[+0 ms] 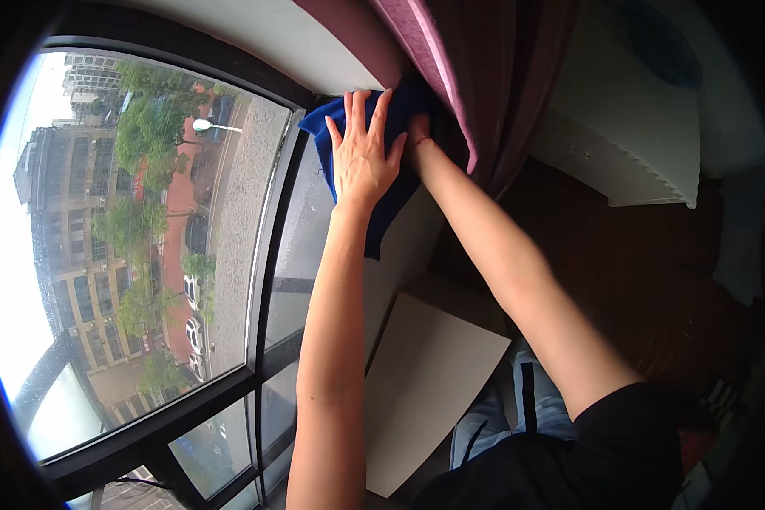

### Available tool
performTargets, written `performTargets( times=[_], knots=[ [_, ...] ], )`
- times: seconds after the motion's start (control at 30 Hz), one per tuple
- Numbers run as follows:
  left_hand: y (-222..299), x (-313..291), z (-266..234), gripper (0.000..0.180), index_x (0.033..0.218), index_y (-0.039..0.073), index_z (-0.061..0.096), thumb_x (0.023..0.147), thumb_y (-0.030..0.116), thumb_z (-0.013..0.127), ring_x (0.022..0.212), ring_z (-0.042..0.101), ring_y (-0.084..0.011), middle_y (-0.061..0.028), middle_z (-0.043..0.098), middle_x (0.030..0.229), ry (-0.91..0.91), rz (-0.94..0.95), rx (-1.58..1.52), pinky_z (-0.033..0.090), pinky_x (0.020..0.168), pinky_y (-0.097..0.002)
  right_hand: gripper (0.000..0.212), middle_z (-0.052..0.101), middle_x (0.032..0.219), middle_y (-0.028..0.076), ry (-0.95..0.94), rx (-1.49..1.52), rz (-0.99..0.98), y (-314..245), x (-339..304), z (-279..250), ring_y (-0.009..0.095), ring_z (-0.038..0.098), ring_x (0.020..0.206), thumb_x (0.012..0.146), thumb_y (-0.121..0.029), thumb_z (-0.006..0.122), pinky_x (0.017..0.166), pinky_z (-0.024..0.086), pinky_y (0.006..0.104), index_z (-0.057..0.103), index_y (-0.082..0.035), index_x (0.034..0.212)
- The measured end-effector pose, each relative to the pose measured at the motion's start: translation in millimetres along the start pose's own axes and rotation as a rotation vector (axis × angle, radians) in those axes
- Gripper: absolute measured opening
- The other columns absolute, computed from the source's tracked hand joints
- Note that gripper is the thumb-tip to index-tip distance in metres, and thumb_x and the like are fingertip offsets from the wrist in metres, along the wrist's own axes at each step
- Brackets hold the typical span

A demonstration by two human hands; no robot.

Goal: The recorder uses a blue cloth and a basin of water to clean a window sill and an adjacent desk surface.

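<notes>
A dark blue cloth [389, 211] lies across the windowsill [302, 212] in the far corner, beside the window frame. My left hand [365, 161] rests flat on it with the fingers spread, pointing toward the wall. Close to its right, my right hand [419, 132] reaches to the cloth's far right part, beside the curtain. Deep shadow hides most of its fingers, so I cannot tell whether they grip the cloth. One corner of the cloth hangs down below my left wrist.
A pink-purple curtain [506, 93] hangs just right of my hands. The dark-framed window [268, 255] fills the left side. Below the sill is a pale flat board or box top [433, 365] near my legs. A white cabinet-like piece [625, 127] stands at the right.
</notes>
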State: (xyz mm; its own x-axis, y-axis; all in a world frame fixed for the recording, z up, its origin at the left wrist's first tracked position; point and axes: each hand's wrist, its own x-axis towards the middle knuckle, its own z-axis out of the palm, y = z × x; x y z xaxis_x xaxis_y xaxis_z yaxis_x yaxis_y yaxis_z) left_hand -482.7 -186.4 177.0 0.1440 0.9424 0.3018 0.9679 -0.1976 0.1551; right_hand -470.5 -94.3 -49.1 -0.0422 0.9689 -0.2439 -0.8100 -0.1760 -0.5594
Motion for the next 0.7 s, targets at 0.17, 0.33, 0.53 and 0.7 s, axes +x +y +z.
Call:
performTargets(
  times=[0.17, 0.33, 0.53, 0.7],
  knots=[
    [-15.0, -7.5, -5.9, 0.071, 0.142, 0.013, 0.046, 0.081, 0.024, 0.08, 0.147, 0.03, -0.0438, -0.0129, 0.045, 0.146, 0.078, -0.072, -0.035, 0.024, 0.117, -0.0653, 0.038, 0.063, 0.131, 0.014, -0.112, -0.1, -0.128, 32.9, -5.6, 20.1, 0.022, 0.058, 0.121, 0.108, -0.023, 0.04, 0.107, 0.045, 0.0362, 0.06, 0.002, 0.13],
    [67.1, 41.2, 19.6, 0.071, 0.148, 0.016, 0.043, 0.086, 0.029, 0.075, 0.149, 0.027, -0.0432, -0.0089, 0.042, 0.155, 0.207, -0.012, -0.209, 0.023, 0.118, -0.0643, 0.045, 0.05, 0.141, 0.027, 0.248, -1.57, -0.738, -49.4, 120.5, -123.4, 0.04, 0.047, 0.132, 0.103, -0.022, 0.033, 0.115, 0.035, 0.0475, 0.049, 0.001, 0.139],
    [-20.0, -112.4, -45.8, 0.077, 0.157, 0.023, 0.033, 0.09, 0.029, 0.07, 0.152, 0.021, -0.0414, -0.0039, 0.03, 0.164, -0.083, -0.173, 0.271, 0.021, 0.116, -0.0676, 0.04, 0.055, 0.128, 0.035, -0.021, -1.3, -0.294, 59.0, -152.8, 45.4, 0.049, 0.049, 0.122, 0.104, -0.023, 0.039, 0.107, 0.038, 0.0525, 0.057, 0.008, 0.123],
    [-4.8, -202.5, -62.7, 0.071, 0.157, 0.024, 0.036, 0.093, 0.038, 0.065, 0.153, 0.018, -0.0403, -0.0026, 0.028, 0.165, -0.106, -0.232, 0.216, 0.015, 0.117, -0.0691, 0.036, 0.059, 0.115, 0.031, 0.101, -1.255, -0.248, 89.2, -238.8, 11.9, 0.047, 0.052, 0.112, 0.104, -0.024, 0.039, 0.099, 0.039, 0.0572, 0.058, 0.006, 0.107]
  ],
)
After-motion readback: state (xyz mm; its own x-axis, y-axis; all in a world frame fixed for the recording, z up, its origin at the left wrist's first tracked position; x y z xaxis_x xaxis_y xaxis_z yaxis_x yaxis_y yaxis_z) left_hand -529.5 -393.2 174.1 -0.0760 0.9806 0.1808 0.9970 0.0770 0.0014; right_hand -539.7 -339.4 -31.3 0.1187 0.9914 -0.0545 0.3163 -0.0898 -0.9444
